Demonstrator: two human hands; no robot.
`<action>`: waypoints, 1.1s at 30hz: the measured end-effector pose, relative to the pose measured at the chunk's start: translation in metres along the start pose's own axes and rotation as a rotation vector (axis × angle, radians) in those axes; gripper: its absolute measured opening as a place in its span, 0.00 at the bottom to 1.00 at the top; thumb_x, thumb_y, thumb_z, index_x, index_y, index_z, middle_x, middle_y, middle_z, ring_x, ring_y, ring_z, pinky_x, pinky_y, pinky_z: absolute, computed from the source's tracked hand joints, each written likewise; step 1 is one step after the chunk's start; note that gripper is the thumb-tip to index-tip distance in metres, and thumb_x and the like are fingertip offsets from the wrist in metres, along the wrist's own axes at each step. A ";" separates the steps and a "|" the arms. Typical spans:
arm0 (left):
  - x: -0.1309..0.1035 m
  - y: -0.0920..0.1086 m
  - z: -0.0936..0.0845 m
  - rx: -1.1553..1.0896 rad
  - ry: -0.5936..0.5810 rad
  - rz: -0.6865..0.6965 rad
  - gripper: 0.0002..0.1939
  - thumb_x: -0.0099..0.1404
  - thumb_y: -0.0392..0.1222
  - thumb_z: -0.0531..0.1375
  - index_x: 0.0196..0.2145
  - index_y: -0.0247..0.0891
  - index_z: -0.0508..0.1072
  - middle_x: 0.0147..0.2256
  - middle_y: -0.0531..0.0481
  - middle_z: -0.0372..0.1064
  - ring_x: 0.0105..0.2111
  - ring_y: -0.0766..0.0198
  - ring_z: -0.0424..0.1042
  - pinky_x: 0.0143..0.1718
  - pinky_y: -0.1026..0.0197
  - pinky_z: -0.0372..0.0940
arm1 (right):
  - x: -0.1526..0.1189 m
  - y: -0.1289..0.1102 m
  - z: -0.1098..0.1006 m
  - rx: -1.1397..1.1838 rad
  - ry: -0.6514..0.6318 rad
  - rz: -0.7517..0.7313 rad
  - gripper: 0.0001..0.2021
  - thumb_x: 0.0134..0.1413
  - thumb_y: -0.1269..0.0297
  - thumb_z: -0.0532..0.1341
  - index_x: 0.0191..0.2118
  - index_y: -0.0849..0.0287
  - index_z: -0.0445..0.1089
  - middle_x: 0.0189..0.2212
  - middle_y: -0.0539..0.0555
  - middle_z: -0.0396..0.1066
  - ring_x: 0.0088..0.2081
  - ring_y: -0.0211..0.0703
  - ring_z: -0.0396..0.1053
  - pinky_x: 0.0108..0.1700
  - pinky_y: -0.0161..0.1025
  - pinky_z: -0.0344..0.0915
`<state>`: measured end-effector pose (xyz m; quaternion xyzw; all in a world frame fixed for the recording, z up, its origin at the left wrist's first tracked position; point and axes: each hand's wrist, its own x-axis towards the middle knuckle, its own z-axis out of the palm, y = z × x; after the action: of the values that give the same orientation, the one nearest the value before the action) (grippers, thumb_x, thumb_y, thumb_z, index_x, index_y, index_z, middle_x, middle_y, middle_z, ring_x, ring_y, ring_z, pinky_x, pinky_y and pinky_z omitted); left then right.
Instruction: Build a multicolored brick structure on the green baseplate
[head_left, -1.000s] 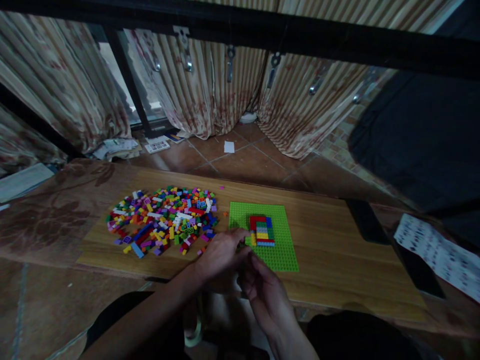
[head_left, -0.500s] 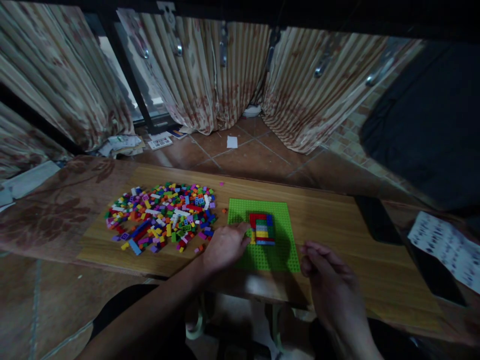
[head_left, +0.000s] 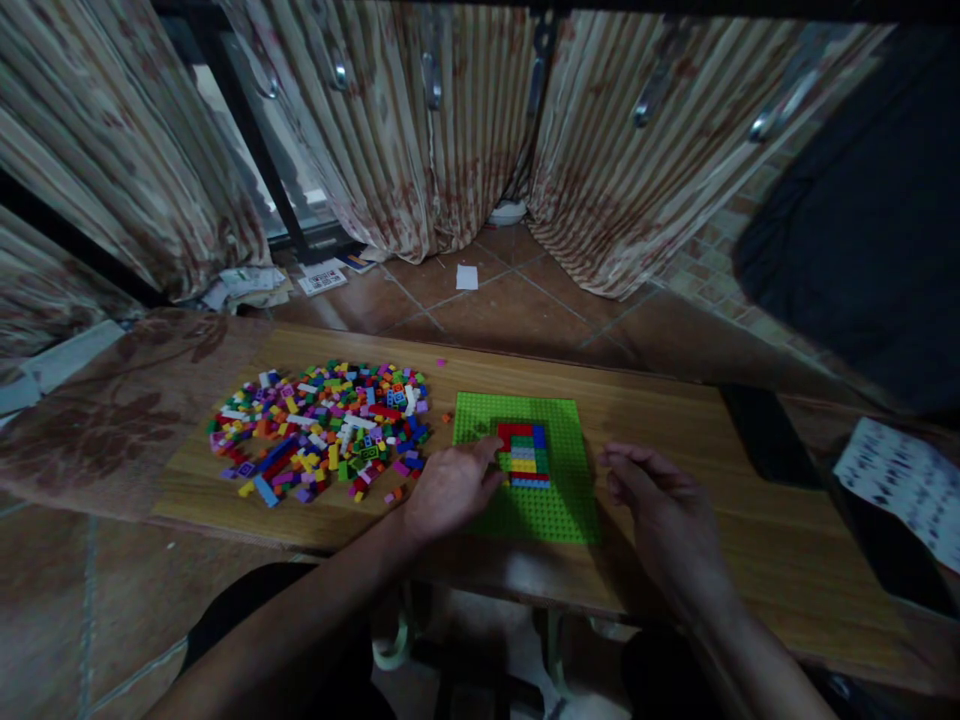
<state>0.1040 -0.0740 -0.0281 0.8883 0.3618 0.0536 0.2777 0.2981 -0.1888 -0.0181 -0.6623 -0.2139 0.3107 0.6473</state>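
Note:
A bright green studded baseplate (head_left: 559,515) lies on the low wooden table, bearing a small, roughly rectangular build of toy bricks (head_left: 526,455). Red, blue, green, white, yellow and light blue show in the build. My left hand (head_left: 448,487) rests over the plate's left side, thumb and forefinger closed at the build's left edge, where lime and yellow bricks partly show between the fingertips. Just off the plate's right edge, my right hand (head_left: 660,505) hovers with thumb and fingers pinched together. Whatever its fingertips may hold is hidden or too small to make out.
Left of the plate spreads a heap of loose coloured toy bricks (head_left: 322,430). A single orange brick (head_left: 447,417) lies between heap and plate. At the table's right are a dark flat object (head_left: 769,440) and a printed sheet (head_left: 900,485). Curtains (head_left: 442,150) hang beyond.
My right hand has lifted slightly away from me, still pinched. My left hand stays at the build's left edge, its fingertips shifted a little. The whole view has tilted slightly.

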 end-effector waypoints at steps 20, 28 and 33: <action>0.019 0.000 0.008 -0.268 0.077 -0.192 0.08 0.62 0.45 0.58 0.33 0.37 0.73 0.29 0.51 0.73 0.29 0.63 0.72 0.29 0.64 0.62 | 0.032 0.039 0.009 -0.476 -0.129 -0.081 0.20 0.47 0.47 0.64 0.38 0.58 0.76 0.36 0.57 0.78 0.37 0.49 0.74 0.42 0.45 0.68; 0.025 -0.002 0.006 -0.343 0.081 -0.229 0.08 0.59 0.45 0.62 0.29 0.36 0.74 0.26 0.52 0.73 0.27 0.64 0.71 0.27 0.65 0.61 | 0.022 0.039 0.014 -0.704 -0.247 -0.247 0.21 0.53 0.47 0.60 0.45 0.58 0.74 0.40 0.58 0.77 0.38 0.49 0.74 0.43 0.46 0.67; 0.029 -0.003 0.007 -0.355 0.060 -0.250 0.08 0.57 0.44 0.63 0.28 0.36 0.74 0.26 0.52 0.74 0.27 0.65 0.71 0.27 0.65 0.61 | 0.018 0.041 0.017 -0.737 -0.280 -0.277 0.20 0.55 0.48 0.59 0.45 0.57 0.74 0.40 0.58 0.77 0.36 0.48 0.73 0.40 0.45 0.68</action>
<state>0.1258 -0.0556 -0.0383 0.7718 0.4619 0.1080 0.4234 0.2945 -0.1666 -0.0608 -0.7660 -0.4838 0.2103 0.3674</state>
